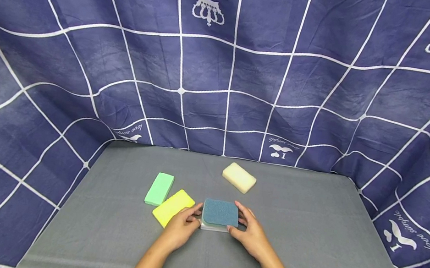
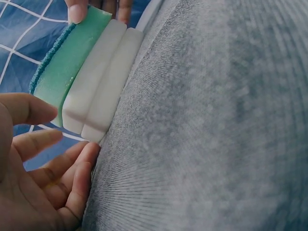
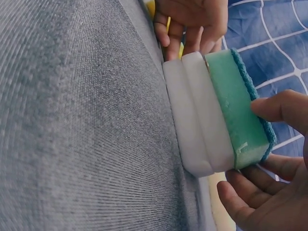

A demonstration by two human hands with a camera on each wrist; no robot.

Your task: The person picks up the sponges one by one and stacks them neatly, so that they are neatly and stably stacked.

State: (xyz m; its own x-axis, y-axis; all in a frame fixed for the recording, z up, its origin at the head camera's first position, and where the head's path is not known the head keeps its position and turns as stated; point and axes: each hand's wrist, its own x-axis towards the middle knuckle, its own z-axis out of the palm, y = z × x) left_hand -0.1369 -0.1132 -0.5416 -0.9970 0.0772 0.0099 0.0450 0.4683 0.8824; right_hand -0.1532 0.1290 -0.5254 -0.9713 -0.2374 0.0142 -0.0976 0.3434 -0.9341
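Two white sponge blocks (image 3: 187,115) lie one on the other on the grey tabletop. On top of them is a green sponge (image 2: 72,62) with a blue scouring layer (image 1: 221,212) facing up. My right hand (image 1: 252,234) pinches this sponge at its right end, thumb at the near edge and fingers around the far side. At the left end of the stack, my left hand (image 1: 182,226) has its fingers loosely bent, fingertips close by the white blocks and nothing in its grasp. Partly behind the left hand lies a flat yellow sponge (image 1: 172,206).
A light green sponge (image 1: 159,189) lies left of the yellow one. Farther back is a cream sponge (image 1: 239,177). The grey cloth-covered table (image 1: 309,231) is bordered at the back and sides by a blue curtain (image 1: 257,75) with white lines.
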